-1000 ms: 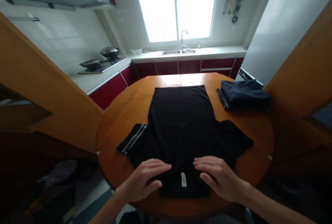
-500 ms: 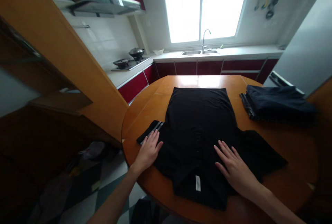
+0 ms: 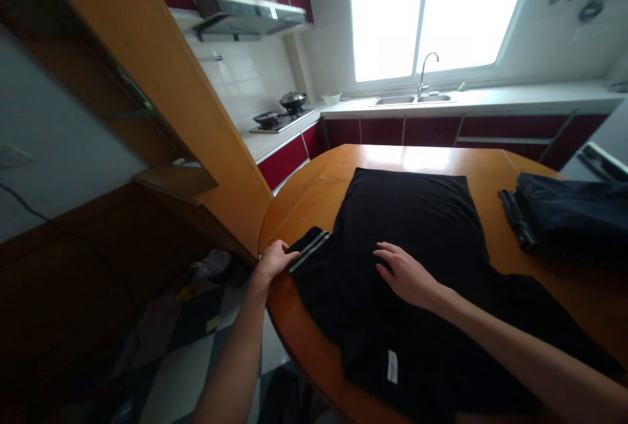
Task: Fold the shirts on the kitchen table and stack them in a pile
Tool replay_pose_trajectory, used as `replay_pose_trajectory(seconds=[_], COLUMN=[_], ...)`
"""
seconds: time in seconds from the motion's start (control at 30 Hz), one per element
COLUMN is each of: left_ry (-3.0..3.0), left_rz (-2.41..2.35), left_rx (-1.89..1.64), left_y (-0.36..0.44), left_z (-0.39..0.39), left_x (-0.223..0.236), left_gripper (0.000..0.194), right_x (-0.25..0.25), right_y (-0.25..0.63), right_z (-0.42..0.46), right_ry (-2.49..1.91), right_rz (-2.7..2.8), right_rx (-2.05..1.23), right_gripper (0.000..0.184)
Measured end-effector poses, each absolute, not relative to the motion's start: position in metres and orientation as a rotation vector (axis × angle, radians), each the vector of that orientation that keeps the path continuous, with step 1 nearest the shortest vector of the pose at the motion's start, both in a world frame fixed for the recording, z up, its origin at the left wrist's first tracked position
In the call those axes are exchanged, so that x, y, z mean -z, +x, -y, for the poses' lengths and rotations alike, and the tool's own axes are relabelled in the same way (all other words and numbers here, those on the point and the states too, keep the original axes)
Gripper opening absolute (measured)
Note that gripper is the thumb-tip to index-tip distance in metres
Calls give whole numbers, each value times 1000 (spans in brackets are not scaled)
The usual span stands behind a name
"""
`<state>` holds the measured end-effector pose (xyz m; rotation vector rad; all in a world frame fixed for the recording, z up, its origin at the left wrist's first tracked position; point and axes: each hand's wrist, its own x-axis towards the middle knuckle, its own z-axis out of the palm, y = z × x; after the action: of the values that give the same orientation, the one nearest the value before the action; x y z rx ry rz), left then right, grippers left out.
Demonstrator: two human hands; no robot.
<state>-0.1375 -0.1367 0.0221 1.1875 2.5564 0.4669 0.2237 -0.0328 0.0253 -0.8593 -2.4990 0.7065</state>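
A black short-sleeved shirt (image 3: pixel 417 214) lies spread flat, its collar end nearest me and a white label (image 3: pixel 392 366) showing inside the neck. The left sleeve (image 3: pixel 313 245) has two pale stripes near its cuff. At that cuff's edge is my left hand (image 3: pixel 275 260), its thumb on top and its fingers curled around the edge. My right hand (image 3: pixel 406 275) is over the middle of the shirt with fingers stretched out and holds nothing. Whether its palm touches the cloth is hard to see.
The shirt rests on a round wooden table (image 3: pixel 314 182). Folded dark clothes (image 3: pixel 579 214) are stacked at the right. Behind stand a counter with a sink (image 3: pixel 395 101) and a stove (image 3: pixel 282 121) with pans. A wooden partition (image 3: pixel 216 129) rises on the left.
My left hand has gone from lying flat on the striped sleeve to gripping its outer edge. My right hand has moved left and farther up the shirt. The view has turned left.
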Motion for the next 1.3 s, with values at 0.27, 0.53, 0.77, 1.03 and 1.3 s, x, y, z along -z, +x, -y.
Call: replay_pose_trajectory(seconds=[0.27, 0.53, 0.77, 1.03, 1.3], left_ry=[1534, 1802, 1816, 1884, 2193], left_rz=[-1922, -1551, -1539, -1601, -1786], left_rx=[-928, -856, -665, -675, -787], left_y=[-89, -72, -107, -111, -88], left_z=[132, 53, 24, 27, 34], left_x=[-85, -84, -35, -19, -22], left_gripper=[37, 44, 41, 35, 22], right_x=[-23, 0, 14, 9, 10], right_y=[169, 160, 164, 168, 175], right_z=[34, 38, 44, 50, 59], right_ry=[-712, -939, -869, -791, -896], right_rz=[1948, 1859, 1897, 2064, 2447], right_rx=[-1702, -1582, -1527, -1182, -574], right_gripper=[44, 65, 49, 35, 47])
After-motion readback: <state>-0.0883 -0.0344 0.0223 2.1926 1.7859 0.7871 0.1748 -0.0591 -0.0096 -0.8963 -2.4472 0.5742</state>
